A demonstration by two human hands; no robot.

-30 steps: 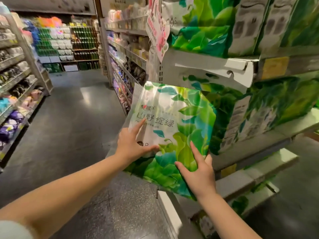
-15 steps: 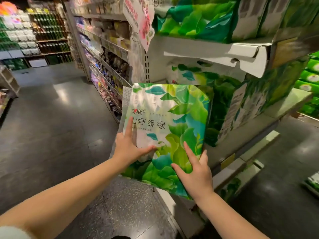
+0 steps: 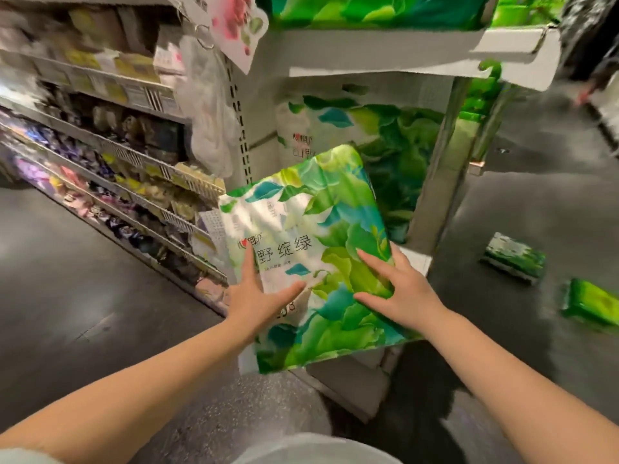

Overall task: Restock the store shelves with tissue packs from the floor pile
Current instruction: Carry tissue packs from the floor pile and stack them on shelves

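A large green-leaf tissue pack [image 3: 311, 249] stands tilted at the front of the white display shelf [image 3: 415, 262], its printed face toward the camera. The left hand [image 3: 258, 296] lies flat on the pack's lower left with straight, spread fingers; the right hand [image 3: 398, 293] presses its lower right the same way, fingers extended. Behind the pack, inside the shelf, stands another pack [image 3: 378, 135] of the same print. Two small green packs [image 3: 516, 257] lie on the dark floor [image 3: 83, 296] to the right, though blur hides their detail.
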